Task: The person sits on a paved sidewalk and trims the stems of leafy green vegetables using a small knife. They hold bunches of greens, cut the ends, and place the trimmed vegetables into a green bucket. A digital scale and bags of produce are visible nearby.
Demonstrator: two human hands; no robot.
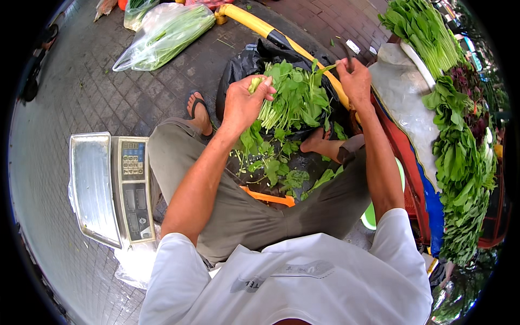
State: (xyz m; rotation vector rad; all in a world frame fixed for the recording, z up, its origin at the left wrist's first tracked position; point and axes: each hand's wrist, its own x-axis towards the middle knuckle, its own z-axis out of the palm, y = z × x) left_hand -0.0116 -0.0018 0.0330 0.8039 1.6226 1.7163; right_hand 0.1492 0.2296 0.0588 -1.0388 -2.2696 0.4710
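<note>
My left hand [245, 99] is closed around a small bunch of pale green stems [255, 84], held above a pile of leafy greens. The right hand [356, 83] is raised to the right of the pile, with a yellow-green leaf [327, 69] pinched at its fingertips. A thin dark object [349, 53] sticks up behind those fingers; whether it is in the hand I cannot tell. Below both hands, the leafy greens [294, 93] lie with their stems toward me in a black plastic bag [239, 67]. Loose leaves [276, 166] are scattered on the ground between my feet.
A scale [134, 191] with a metal tray [94, 187] stands at left. Bagged long green vegetables [170, 36] lie on the paving. A yellow-and-black rail [252, 20] runs behind the bag. At right, bundled greens [459, 150] rest on a stand beside a grey sheet [406, 89].
</note>
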